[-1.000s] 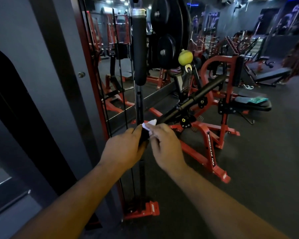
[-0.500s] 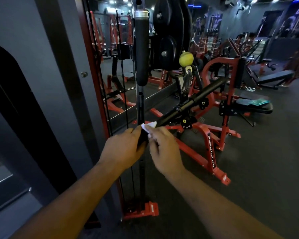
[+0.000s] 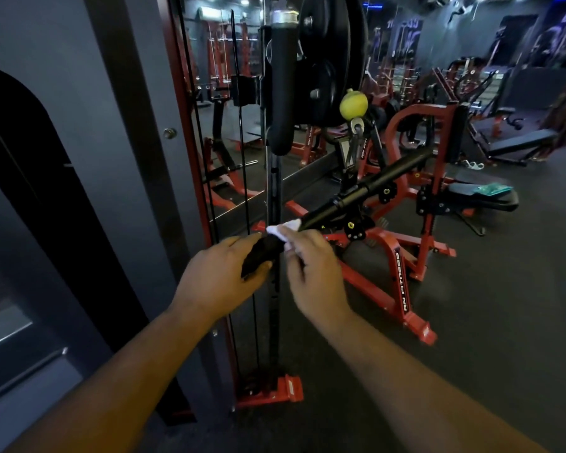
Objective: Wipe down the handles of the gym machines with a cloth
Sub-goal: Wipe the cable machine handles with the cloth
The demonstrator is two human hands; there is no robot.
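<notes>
A yellow ball (image 3: 353,104) hangs beside black weight plates (image 3: 332,60), a padded bench (image 3: 484,199) carries a green packet (image 3: 490,189), and a mirror (image 3: 223,109) reflects red frames.

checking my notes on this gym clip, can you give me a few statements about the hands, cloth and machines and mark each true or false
1. The right hand holds a white cloth against the near end of the long black bar. True.
2. The left hand is empty and hangs away from the bar. False: it grips the bar's dark end.
3. A yellow-green ball hangs near the black weight plates. True.
4. The machine frames on the floor are blue. False: they are red.
5. Something green lies on the black bench pad at the right. True.
</notes>
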